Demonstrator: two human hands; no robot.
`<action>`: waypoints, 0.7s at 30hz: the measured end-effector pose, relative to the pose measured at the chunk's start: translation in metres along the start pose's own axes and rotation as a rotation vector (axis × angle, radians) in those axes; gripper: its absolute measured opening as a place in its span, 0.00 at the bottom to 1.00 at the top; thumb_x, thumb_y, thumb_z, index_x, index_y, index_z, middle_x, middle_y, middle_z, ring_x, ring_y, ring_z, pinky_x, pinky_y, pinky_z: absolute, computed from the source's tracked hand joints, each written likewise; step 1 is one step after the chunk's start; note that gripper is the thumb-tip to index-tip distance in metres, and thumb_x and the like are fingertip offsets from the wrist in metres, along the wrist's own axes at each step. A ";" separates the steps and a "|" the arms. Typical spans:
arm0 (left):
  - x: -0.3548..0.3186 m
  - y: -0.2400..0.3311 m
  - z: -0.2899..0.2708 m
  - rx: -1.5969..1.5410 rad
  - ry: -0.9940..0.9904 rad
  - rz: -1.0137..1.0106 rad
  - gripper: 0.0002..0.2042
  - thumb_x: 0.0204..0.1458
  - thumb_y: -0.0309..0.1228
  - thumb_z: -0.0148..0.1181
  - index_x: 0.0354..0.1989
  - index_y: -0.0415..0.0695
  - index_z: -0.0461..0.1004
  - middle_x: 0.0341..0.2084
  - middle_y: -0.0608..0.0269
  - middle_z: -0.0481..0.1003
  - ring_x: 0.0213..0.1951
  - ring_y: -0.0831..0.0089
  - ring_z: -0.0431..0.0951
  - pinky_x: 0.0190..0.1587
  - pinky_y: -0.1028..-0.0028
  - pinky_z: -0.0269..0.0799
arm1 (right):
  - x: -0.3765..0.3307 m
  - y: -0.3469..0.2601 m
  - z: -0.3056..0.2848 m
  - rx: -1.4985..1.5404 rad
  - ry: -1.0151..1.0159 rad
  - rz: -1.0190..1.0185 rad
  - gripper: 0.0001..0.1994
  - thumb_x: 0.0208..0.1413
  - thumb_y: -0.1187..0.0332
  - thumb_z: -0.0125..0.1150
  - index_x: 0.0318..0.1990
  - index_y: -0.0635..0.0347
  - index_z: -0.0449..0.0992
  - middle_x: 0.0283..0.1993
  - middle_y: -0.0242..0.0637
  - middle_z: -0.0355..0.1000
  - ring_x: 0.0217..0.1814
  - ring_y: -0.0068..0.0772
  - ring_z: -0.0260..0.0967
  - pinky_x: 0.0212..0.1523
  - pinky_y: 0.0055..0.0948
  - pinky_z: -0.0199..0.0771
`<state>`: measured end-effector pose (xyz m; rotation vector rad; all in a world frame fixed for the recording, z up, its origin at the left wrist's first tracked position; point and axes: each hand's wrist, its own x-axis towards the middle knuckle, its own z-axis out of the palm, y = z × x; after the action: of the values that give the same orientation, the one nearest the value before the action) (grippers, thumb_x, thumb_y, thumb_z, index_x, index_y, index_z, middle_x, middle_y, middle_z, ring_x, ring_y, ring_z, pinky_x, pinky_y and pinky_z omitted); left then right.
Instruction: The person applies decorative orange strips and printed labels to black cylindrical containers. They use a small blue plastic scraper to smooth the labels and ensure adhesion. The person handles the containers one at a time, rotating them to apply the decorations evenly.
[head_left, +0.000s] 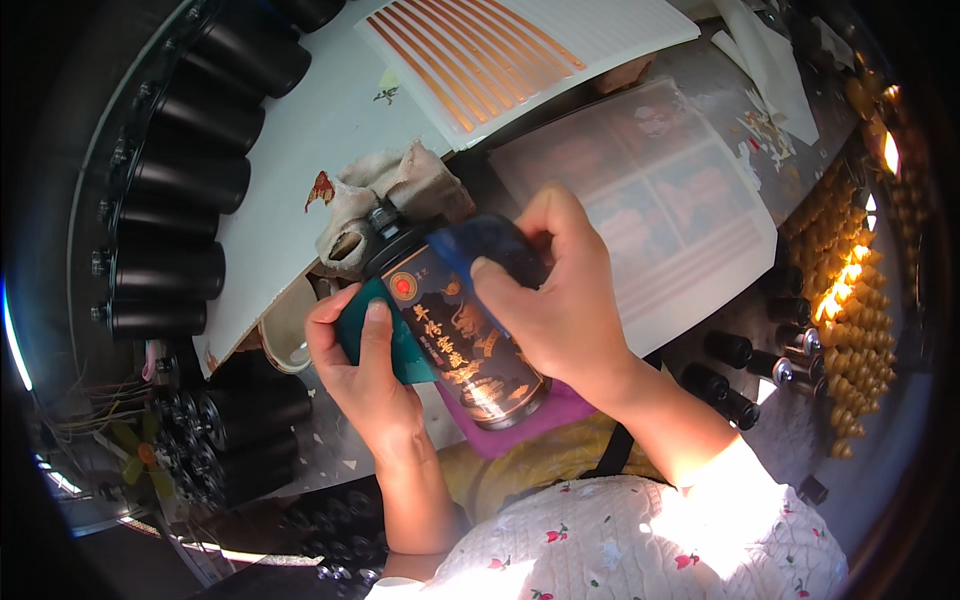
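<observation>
A black bottle [455, 335] with gold lettering and a gold picture lies tilted in front of me, its neck pointing away to the upper left. My left hand [375, 395] is closed on a flat teal pad [411, 350], thumb on top, at the bottle's left side. In my right hand [565, 315] is a dark blue, flat scraper-like piece [485, 245], set against the bottle's upper right side. Its exact kind is unclear. Beneath the bottle's base is a purple cloth [485, 440]. A crumpled grey rag [430, 180] sits just beyond the neck.
Black bottles [168, 270] line the left side, with more at lower left [255, 410]. A white sheet with copper-coloured strips [470, 60] lies at the back. Right of it is a translucent sheet over printed pieces [700, 170]. Gold caps [855, 360] stand in rows at far right.
</observation>
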<state>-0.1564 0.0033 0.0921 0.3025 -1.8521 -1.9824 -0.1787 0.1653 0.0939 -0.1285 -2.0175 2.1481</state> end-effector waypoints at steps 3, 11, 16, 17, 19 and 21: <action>0.000 -0.003 0.000 -0.143 0.019 -0.117 0.11 0.57 0.21 0.61 0.47 0.41 0.71 0.44 0.64 0.73 0.45 0.77 0.73 0.51 0.76 0.70 | 0.004 0.026 -0.011 -0.039 0.017 0.091 0.14 0.49 0.75 0.65 0.33 0.60 0.61 0.30 0.29 0.62 0.35 0.16 0.59 0.36 0.23 0.64; 0.000 -0.030 -0.036 -0.134 -0.027 -0.350 0.08 0.58 0.25 0.62 0.44 0.43 0.72 0.39 0.66 0.74 0.38 0.78 0.75 0.40 0.77 0.74 | -0.005 0.045 -0.012 0.280 0.086 0.272 0.11 0.52 0.74 0.66 0.40 0.62 0.70 0.36 0.31 0.70 0.40 0.19 0.66 0.43 0.24 0.69; -0.028 -0.029 -0.087 -0.090 -0.233 -0.326 0.16 0.51 0.37 0.71 0.40 0.41 0.75 0.29 0.67 0.74 0.23 0.84 0.70 0.25 0.83 0.65 | 0.006 0.030 -0.033 0.272 -0.280 -0.025 0.13 0.54 0.82 0.64 0.46 0.61 0.73 0.43 0.28 0.71 0.48 0.19 0.68 0.53 0.24 0.70; -0.034 -0.032 -0.090 0.040 -0.345 -0.241 0.21 0.45 0.38 0.76 0.42 0.41 0.76 0.31 0.66 0.74 0.22 0.86 0.68 0.24 0.86 0.61 | 0.012 0.033 -0.031 0.255 -0.368 -0.062 0.14 0.54 0.83 0.64 0.47 0.61 0.73 0.44 0.27 0.71 0.49 0.19 0.69 0.54 0.24 0.70; -0.046 -0.014 -0.073 0.334 -0.468 -0.110 0.45 0.30 0.34 0.82 0.62 0.37 0.68 0.45 0.62 0.73 0.22 0.83 0.65 0.24 0.83 0.60 | 0.036 0.029 -0.019 0.290 -0.329 -0.006 0.12 0.53 0.82 0.66 0.43 0.60 0.73 0.44 0.30 0.73 0.50 0.20 0.69 0.55 0.26 0.70; -0.053 -0.007 -0.057 0.675 -0.532 0.130 0.48 0.32 0.32 0.80 0.67 0.35 0.63 0.43 0.58 0.75 0.25 0.77 0.72 0.28 0.79 0.68 | 0.054 0.036 -0.012 0.413 -0.361 -0.145 0.11 0.53 0.82 0.66 0.41 0.60 0.72 0.45 0.32 0.75 0.50 0.22 0.71 0.55 0.27 0.70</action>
<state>-0.0860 -0.0252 0.0741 -0.1849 -2.7684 -1.3695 -0.2315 0.1858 0.0609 0.4798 -1.6208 2.5734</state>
